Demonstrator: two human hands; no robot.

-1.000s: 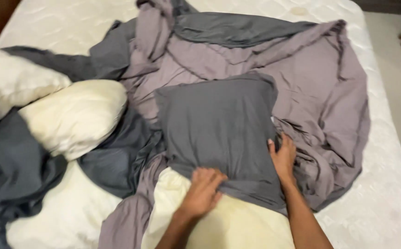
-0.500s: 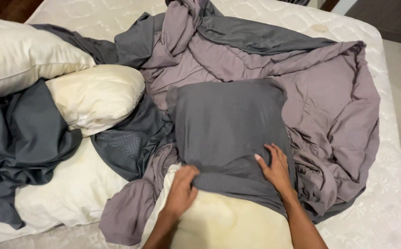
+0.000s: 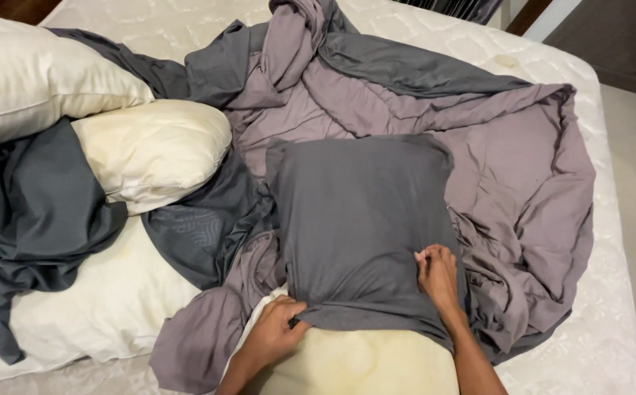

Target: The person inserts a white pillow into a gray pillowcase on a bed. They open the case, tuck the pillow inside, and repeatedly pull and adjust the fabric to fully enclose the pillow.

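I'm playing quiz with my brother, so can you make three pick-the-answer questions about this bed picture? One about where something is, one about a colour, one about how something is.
1. Where is the left hand?
A. on the white pillow at the far left
B. at the pillowcase's open edge
C. on the floor

2. What colour is the pillowcase?
A. dark grey
B. red
C. bright green

3. How far is the pillow inside the pillowcase?
A. fully covered
B. wholly out
C. partly in, near end bare

Answers:
1 B: the left hand pinches the edge of the pillowcase, and the right hand lies on it.
2 A: its cloth is dark grey.
3 C: the yellowish pillow shows bare below the edge.
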